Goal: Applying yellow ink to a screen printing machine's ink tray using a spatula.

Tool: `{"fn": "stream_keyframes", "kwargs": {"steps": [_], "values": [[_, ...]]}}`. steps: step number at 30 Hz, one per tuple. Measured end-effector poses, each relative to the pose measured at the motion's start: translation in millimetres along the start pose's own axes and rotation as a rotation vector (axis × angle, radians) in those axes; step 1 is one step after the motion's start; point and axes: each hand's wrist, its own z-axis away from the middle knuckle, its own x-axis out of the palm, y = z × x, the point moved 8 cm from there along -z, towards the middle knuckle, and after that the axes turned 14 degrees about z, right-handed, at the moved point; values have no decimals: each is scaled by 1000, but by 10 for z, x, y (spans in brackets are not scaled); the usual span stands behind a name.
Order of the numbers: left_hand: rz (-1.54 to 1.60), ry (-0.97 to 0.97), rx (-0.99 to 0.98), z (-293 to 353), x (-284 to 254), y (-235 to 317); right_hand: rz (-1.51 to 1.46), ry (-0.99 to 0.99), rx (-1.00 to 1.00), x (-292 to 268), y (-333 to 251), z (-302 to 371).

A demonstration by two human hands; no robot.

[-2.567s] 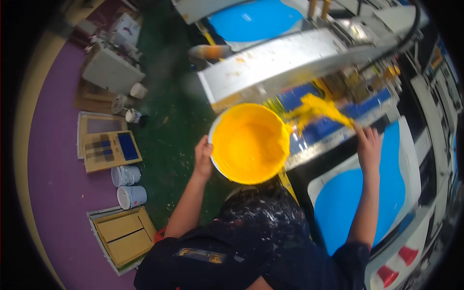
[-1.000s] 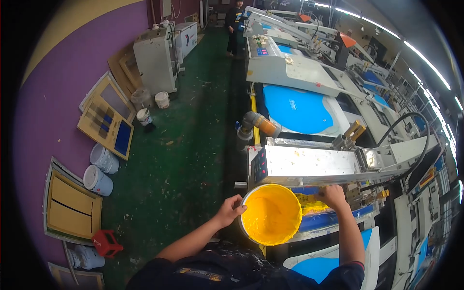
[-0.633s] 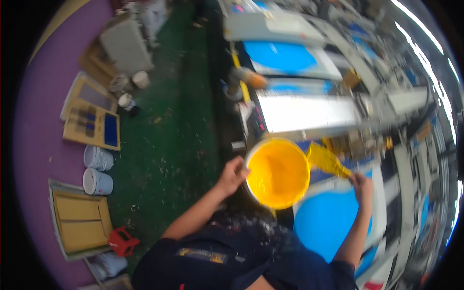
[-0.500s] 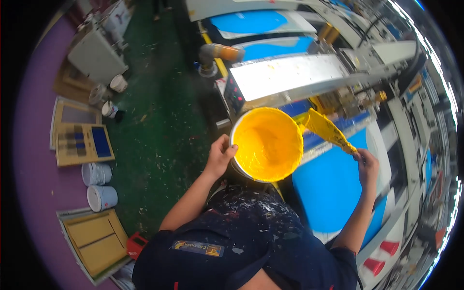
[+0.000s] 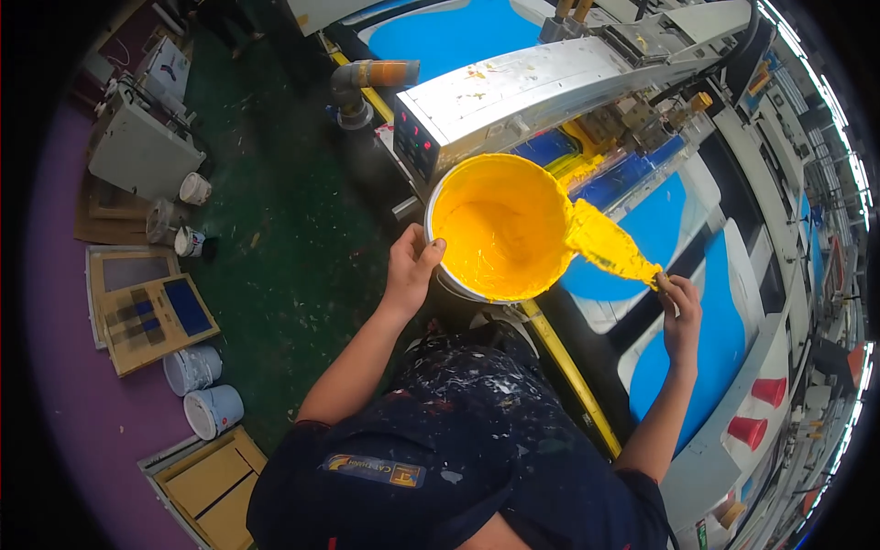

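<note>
My left hand (image 5: 412, 268) grips the rim of a white bucket (image 5: 498, 227), thumb over the edge. Thick yellow ink coats the inside of the bucket, which tilts so its mouth faces me. In my right hand (image 5: 678, 309) is the end of a spatula (image 5: 612, 244) covered in the same yellow ink. Its wide end touches the bucket's right rim. Behind the bucket stands a printing machine head (image 5: 513, 87), with yellow ink on a blue screen (image 5: 632, 174) under it.
White pallets with blue panels (image 5: 687, 357) run along the machine at right, behind a yellow rail (image 5: 573, 378). Two red cups (image 5: 768, 391) sit at far right. Left, along the purple floor strip, are buckets (image 5: 213, 410), wooden frames (image 5: 165, 312) and a grey cabinet (image 5: 145, 144). A person's legs show at top left.
The spatula has come down from above the screen onto the bucket's right rim. The bucket has shifted slightly left and away from me. The blue panels have changed position in view.
</note>
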Motion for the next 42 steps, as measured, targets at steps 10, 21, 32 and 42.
{"fn": "stream_keyframes", "kwargs": {"steps": [10, 21, 32, 42], "values": [[-39, 15, 117, 172, -298, -179, -511, -27, 296, 1413, 287, 2], [-80, -29, 60, 295, -354, -97, -1123, -134, 513, 2585, -427, -156], [-83, -44, 20, 387, -180, 143, -1042, -93, 485, 2572, -433, -182], [-114, -51, 94, 321, -343, 24, -1054, 11, 347, 2596, -389, -131]]}}
